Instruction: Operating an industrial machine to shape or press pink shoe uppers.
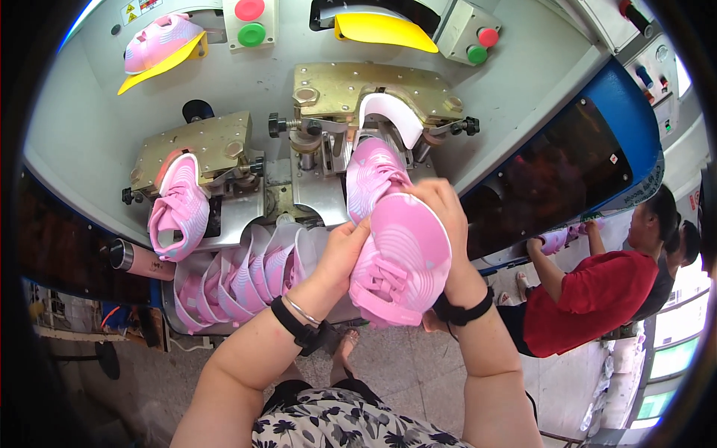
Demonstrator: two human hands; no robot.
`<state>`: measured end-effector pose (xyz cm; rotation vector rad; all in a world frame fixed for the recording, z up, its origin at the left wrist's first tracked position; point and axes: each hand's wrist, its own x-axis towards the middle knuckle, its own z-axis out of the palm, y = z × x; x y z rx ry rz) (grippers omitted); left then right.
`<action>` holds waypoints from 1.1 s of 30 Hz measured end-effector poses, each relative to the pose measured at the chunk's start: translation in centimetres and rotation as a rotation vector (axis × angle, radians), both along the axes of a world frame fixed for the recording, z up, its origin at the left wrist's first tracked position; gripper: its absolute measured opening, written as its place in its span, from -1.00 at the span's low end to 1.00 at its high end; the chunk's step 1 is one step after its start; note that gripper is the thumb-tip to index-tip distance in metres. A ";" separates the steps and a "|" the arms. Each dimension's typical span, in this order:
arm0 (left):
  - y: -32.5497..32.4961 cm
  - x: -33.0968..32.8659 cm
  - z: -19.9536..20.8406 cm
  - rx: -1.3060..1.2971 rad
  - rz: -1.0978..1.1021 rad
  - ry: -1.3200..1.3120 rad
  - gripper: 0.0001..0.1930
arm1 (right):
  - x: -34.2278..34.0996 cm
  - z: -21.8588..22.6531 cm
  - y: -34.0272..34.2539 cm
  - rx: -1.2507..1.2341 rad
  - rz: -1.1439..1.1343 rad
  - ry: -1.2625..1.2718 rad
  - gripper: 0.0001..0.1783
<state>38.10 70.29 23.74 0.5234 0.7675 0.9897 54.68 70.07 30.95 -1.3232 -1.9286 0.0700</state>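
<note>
A pink shoe upper (403,257) with paler wavy lines is held up in front of me by both hands. My left hand (345,252) is closed on its left edge, thumb at the rim. My right hand (442,213) has its fingers curled over the upper's right edge. Just behind it, a second pink upper (373,168) sits at the right-hand press (358,86), partly hidden by the held one. Above that upper, a curved white piece (392,116) stands at the press mouth. At the left-hand press (190,142) rests another pink upper (179,213).
Several pink uppers (239,280) stand in a row along the machine's front, beside a pink tumbler (138,257). One more upper (160,45) rests on a yellow guard (160,69). Button boxes (250,22) are on the machine. A person in red (590,302) works at the right.
</note>
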 end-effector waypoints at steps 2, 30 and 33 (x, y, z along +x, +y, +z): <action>0.0 0.8 -0.2 -0.002 0.012 -0.076 -0.66 | -0.5 0.4 2.7 0.047 0.014 -0.046 -0.66; 0.3 1.7 -1.9 -0.075 0.100 -0.078 -0.74 | -2.0 -1.8 6.6 -0.150 0.179 -0.149 -0.60; 0.4 1.7 -1.9 -0.069 0.097 -0.066 -0.74 | -1.9 -1.9 6.8 -0.155 0.180 -0.143 -0.60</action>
